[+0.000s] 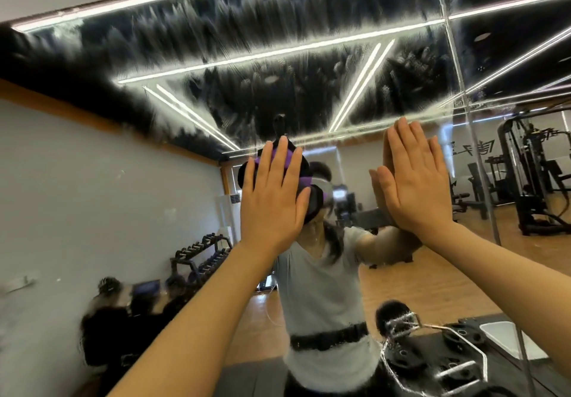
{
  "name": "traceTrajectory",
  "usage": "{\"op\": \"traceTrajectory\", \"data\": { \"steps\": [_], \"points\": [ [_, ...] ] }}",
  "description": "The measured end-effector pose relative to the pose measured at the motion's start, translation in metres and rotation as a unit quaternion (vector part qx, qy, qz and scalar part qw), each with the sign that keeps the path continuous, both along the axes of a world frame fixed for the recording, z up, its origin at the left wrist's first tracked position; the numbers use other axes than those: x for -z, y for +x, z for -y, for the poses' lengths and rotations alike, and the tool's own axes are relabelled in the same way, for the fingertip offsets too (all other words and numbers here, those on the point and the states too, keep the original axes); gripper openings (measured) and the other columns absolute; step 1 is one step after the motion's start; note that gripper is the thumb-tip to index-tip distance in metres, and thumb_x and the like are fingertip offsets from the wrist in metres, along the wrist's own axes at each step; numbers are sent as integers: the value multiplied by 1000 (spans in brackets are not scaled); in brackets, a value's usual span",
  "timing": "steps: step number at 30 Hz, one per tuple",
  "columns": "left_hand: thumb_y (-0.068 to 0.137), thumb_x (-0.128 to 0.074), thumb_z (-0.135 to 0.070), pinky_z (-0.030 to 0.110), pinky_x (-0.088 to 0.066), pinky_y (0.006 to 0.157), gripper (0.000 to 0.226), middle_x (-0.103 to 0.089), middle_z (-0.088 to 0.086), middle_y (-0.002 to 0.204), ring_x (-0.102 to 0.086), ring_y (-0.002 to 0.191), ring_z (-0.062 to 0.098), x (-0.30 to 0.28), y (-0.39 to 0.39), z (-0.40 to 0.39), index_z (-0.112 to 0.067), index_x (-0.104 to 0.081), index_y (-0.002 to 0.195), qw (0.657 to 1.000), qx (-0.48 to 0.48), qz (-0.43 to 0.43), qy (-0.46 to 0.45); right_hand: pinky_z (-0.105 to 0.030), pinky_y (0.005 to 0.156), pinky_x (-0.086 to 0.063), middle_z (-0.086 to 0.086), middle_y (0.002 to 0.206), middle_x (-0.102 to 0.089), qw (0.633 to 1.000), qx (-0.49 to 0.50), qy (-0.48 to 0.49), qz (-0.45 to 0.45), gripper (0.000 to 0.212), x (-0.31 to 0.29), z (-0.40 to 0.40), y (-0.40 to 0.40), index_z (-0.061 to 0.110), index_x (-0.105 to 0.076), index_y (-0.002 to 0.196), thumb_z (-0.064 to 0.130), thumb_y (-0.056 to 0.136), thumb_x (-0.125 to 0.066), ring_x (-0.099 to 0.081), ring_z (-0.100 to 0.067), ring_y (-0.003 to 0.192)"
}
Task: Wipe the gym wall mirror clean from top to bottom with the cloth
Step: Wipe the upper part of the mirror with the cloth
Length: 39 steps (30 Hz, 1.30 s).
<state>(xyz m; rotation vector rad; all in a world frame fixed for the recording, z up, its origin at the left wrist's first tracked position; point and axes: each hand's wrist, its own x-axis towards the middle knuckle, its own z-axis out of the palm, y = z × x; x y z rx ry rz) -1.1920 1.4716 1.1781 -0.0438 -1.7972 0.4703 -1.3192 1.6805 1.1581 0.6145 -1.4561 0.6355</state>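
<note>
Your left hand [273,194] lies flat with straight fingers and presses the purple cloth [289,157] against the mirror [92,180]. The cloth is almost hidden under your palm; only its purple edges show past your fingertips and beside your thumb. Your right hand [414,180] is also flat and open. It holds nothing, and its palm rests on the glass, where it meets its own reflection.

The glass above both hands carries a wide band of wet streaks [278,41]. This band runs across, from your left side to your right side, and the streaks in it point up and down. Below your hands the mirror looks less marked, though I cannot tell if it is clean. So the coming stroke depends on this: the smeared zone is above the cloth, and the unwiped glass continues downward from it. Your left hand is the nearer one, because it already has the cloth.

A vertical seam [463,112] between mirror panels passes just to the right of your right hand.

Some reversed characters [472,146] show on a reflected wall right of your right hand; I cannot read them.
</note>
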Motion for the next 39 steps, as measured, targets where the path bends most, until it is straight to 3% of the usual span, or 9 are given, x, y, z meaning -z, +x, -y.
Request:
{"op": "traceTrajectory", "data": {
  "steps": [4, 10, 14, 17, 29, 35, 39],
  "points": [
    [102, -28, -42, 44, -6, 122, 60, -22, 12, 164, -17, 152, 31, -13, 2, 4, -13, -35, 154, 1000, -14, 0, -24, -52, 123, -12, -16, 164, -22, 1000, -2, -1, -2, 66, 0, 0, 1, 4, -26, 156, 44, 104, -22, -16, -29, 153],
    [106, -25, -43, 44, -4, 123, 59, -10, 8, 167, -4, 154, 26, -83, 6, 5, -18, -21, 159, 998, -31, -29, 51, -50, 124, -10, -15, 164, -21, 1000, 7, 2, -3, 67, 0, -1, 0, 4, -25, 156, 46, 104, -22, -15, -29, 153],
    [107, -28, -43, 46, -5, 123, 59, -11, 9, 167, -5, 154, 28, -106, 10, 13, -17, -21, 159, 998, -32, -31, 49, -46, 124, -7, -17, 164, -22, 1000, 13, 2, 1, 73, -2, -1, 3, 3, -27, 156, 53, 104, -15, -16, -30, 153],
    [105, -27, -43, 47, -8, 123, 60, -15, 11, 166, -8, 153, 29, -93, 13, 19, -15, -24, 158, 998, -19, -35, 45, -38, 124, 3, -18, 164, -19, 1000, -1, -16, -5, 71, -5, 8, 16, 2, -26, 156, 50, 104, -20, -14, -30, 153],
    [102, -30, -41, 43, -7, 122, 62, -20, 12, 164, -14, 152, 29, -1, 35, 67, -10, -29, 156, 999, -32, -25, 19, -40, 122, -4, -17, 161, -30, 998, -12, 30, -46, 58, -20, 111, 62, 6, -37, 152, 37, 103, -35, -21, -31, 150],
    [101, -33, -39, 39, -2, 123, 61, -24, 13, 163, -13, 151, 28, 8, 35, 72, -10, -31, 155, 999, -20, -40, 6, -45, 122, -7, -17, 162, -27, 998, 28, 41, -48, 61, -19, 111, 58, 6, -34, 154, 41, 104, -31, -20, -32, 151],
    [102, -30, -41, 41, -3, 123, 60, -20, 10, 165, -11, 153, 27, -6, 33, 69, -14, -30, 156, 998, -12, -49, 44, -46, 123, -7, -16, 163, -23, 998, 30, 47, -39, 65, -17, 112, 57, 7, -29, 156, 46, 104, -27, -18, -32, 152]
  ]
}}
